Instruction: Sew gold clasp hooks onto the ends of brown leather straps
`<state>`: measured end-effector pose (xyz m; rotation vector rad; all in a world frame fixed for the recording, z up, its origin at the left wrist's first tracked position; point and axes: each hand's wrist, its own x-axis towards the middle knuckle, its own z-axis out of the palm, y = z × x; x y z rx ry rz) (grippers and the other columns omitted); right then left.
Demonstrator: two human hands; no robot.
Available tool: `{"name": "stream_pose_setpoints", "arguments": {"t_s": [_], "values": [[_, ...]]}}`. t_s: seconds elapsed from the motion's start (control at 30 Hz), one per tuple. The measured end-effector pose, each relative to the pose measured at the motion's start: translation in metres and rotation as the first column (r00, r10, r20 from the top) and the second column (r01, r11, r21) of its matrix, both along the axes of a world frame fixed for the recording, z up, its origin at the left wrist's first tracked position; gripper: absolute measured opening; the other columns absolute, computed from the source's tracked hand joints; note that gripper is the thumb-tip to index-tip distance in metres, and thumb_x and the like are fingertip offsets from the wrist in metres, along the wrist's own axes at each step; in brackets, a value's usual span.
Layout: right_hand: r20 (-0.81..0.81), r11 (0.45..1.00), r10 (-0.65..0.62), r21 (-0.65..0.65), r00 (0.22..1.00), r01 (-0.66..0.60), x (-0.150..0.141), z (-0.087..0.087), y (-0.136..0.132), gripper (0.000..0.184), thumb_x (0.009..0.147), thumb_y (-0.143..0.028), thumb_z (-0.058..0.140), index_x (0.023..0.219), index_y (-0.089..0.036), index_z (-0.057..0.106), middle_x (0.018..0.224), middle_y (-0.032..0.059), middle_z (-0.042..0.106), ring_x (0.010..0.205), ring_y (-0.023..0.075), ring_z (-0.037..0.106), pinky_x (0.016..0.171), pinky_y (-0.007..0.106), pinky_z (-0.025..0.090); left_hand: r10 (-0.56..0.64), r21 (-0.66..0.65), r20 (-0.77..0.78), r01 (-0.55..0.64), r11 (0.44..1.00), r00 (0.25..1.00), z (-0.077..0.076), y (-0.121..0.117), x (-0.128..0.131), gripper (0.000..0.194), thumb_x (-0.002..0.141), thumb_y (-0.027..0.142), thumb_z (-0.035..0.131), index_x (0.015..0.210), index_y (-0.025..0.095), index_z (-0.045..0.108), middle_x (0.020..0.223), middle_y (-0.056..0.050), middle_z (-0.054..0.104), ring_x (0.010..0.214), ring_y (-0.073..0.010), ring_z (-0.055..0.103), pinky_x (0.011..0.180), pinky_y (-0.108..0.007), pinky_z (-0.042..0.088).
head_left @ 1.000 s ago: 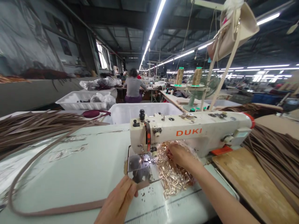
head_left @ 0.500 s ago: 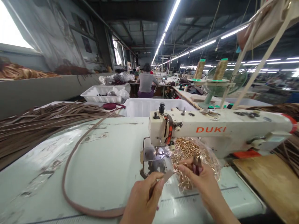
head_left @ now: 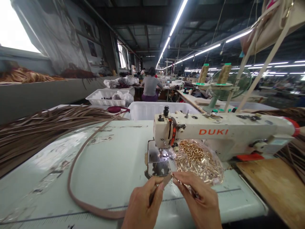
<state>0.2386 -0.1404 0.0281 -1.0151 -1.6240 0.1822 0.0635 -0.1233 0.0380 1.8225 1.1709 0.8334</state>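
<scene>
Pinching a strap, left fingers face right fingers holding metal hardware, bagged fittings and sewing machine beyond.

Both hands are low in front of the person, fingertips nearly meeting. The left hand comes in from the lower left, its back up, thumb and index finger pinched together and pointing inward. The right hand mirrors it, thumb and index extended toward the left, the other fingers curled beneath. Both wrists sit at the lower edge of view, forearms out of sight.
</scene>
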Motion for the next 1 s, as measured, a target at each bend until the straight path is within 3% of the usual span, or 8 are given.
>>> {"name": "stream_pose_setpoints", "arguments": {"t_s": [0.33, 0.5, 0.57, 0.63, 0.77, 0.87, 0.93, 1.0], "values": [[0.297, 0.984, 0.072, 0.133, 0.952, -0.116, 0.0, -0.001, -0.009, 0.04, 0.082, 0.002, 0.054, 0.117, -0.017, 0.061, 0.111, 0.01, 0.068, 0.101, 0.0203, 0.063, 0.086, 0.032, 0.054, -0.02, 0.021, 0.015, 0.02, 1.0, 1.0, -0.001, -0.005, 0.001, 0.028, 0.097, 0.041, 0.038, 0.092, 0.02, 0.056, 0.053, 0.006, 0.045, 0.046, -0.0111, 0.042, 0.047, -0.02, 0.029], [-0.038, 0.987, 0.126, -0.094, 0.991, -0.129, -0.007, -0.006, -0.01, 0.017, 0.086, -0.013, 0.062, 0.098, -0.022, 0.069, 0.099, 0.006, 0.071, 0.092, 0.0187, 0.067, 0.08, 0.025, 0.055, -0.079, 0.059, -0.026, 0.081, 0.995, 0.997, -0.003, -0.001, -0.005, 0.031, 0.099, 0.04, 0.035, 0.123, 0.021, 0.042, 0.056, 0.008, 0.045, 0.05, -0.013, 0.047, 0.052, -0.02, 0.033], [-0.297, 0.912, 0.11, -0.348, 0.949, -0.215, -0.007, -0.009, -0.01, 0.01, 0.086, -0.029, 0.065, 0.085, -0.02, 0.07, 0.084, 0.0053, 0.07, 0.063, 0.0135, 0.066, 0.054, 0.019, 0.052, -0.186, 0.038, -0.04, 0.188, 0.981, 0.982, 0.001, 0.004, -0.011, 0.031, 0.1, 0.039, 0.035, 0.125, 0.023, 0.044, 0.059, 0.008, 0.046, 0.054, -0.0124, 0.048, 0.057, -0.02, 0.035], [-0.53, 0.775, 0.087, -0.496, 0.843, -0.392, -0.007, -0.013, -0.009, 0.027, 0.084, -0.043, 0.066, 0.082, -0.016, 0.067, 0.06, 0.0006, 0.061, 0.034, 0.0041, 0.042, 0.032, 0.014, 0.031, -0.265, 0.008, -0.059, 0.266, 0.964, 0.962, 0.006, 0.007, -0.017, 0.023, 0.099, 0.037, 0.039, 0.111, 0.024, 0.053, 0.064, 0.006, 0.049, 0.059, -0.0118, 0.049, 0.06, -0.02, 0.035], [-0.718, 0.643, 0.083, -0.492, 0.691, -0.588, -0.006, -0.017, -0.011, 0.039, 0.083, -0.053, 0.064, 0.087, -0.015, 0.062, 0.049, -0.0069, 0.046, 0.03, -0.0012, 0.015, 0.03, 0.013, 0.008, -0.268, 0.033, -0.124, 0.274, 0.961, 0.955, 0.01, 0.009, -0.025, 0.011, 0.095, 0.027, 0.045, 0.086, 0.021, 0.049, 0.072, 0.005, 0.052, 0.066, -0.0123, 0.046, 0.062, -0.02, 0.032], [-0.617, 0.677, 0.145, -0.508, 0.774, -0.532, -0.002, -0.007, -0.011, 0.034, 0.087, -0.049, 0.06, 0.088, -0.015, 0.064, 0.062, -0.0013, 0.058, 0.036, 0.0023, 0.035, 0.035, 0.014, 0.027, -0.264, 0.078, -0.186, 0.282, 0.956, 0.946, 0.009, 0.006, -0.027, 0.015, 0.095, 0.023, 0.04, 0.081, 0.021, 0.044, 0.076, 0.003, 0.053, 0.067, -0.0131, 0.047, 0.063, -0.022, 0.032], [-0.466, 0.728, 0.198, -0.519, 0.862, -0.448, 0.0, 0.003, -0.01, 0.026, 0.086, -0.042, 0.063, 0.09, -0.017, 0.066, 0.078, 0.0034, 0.066, 0.06, 0.011, 0.059, 0.059, 0.021, 0.048, -0.272, 0.09, -0.22, 0.297, 0.95, 0.937, 0.009, 0.004, -0.027, 0.018, 0.098, 0.024, 0.036, 0.082, 0.021, 0.045, 0.079, 0.002, 0.055, 0.07, -0.0137, 0.05, 0.065, -0.022, 0.033], [-0.291, 0.757, 0.223, -0.549, 0.93, -0.354, 0.001, 0.012, -0.009, 0.021, 0.081, -0.035, 0.07, 0.093, -0.019, 0.067, 0.089, 0.0045, 0.069, 0.084, 0.0185, 0.064, 0.078, 0.027, 0.049, -0.286, 0.091, -0.238, 0.315, 0.945, 0.928, 0.009, 0.003, -0.027, 0.02, 0.099, 0.025, 0.034, 0.084, 0.022, 0.047, 0.081, 0.002, 0.057, 0.074, -0.0141, 0.053, 0.066, -0.022, 0.034]]}}
